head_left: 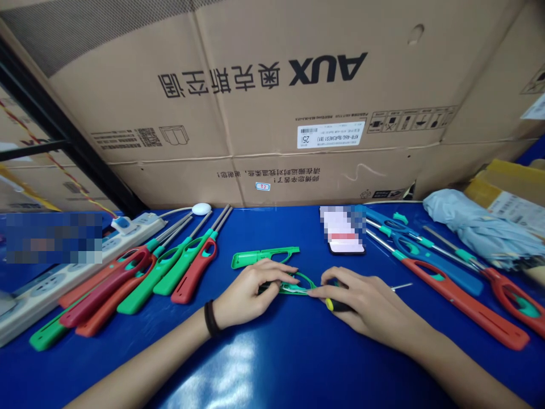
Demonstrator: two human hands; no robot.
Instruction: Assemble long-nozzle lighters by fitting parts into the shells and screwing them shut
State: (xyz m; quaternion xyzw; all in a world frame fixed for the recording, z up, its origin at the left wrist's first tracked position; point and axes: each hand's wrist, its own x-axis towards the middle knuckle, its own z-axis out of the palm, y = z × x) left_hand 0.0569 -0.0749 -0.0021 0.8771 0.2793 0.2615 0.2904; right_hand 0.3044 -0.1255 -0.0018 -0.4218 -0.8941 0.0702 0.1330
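This looks like a small makeshift workshop, laid out on a glossy blue tabletop [255, 363]. At the fingers [327, 292] are an opened green plastic lighter body [293, 288] and a rounded yellow-and-black tool handle [338, 305]; a matching hollow green plastic half-shell [247, 259] lies just beyond them. Long-necked red and green plastic lighters [155, 274] cluster left of the fingers, with red and blue ones [464, 304] to the right. Farther left runs a long white plastic power strip [100, 255], and behind everything stands a large brown cardboard carton [247, 125], its print upside down.
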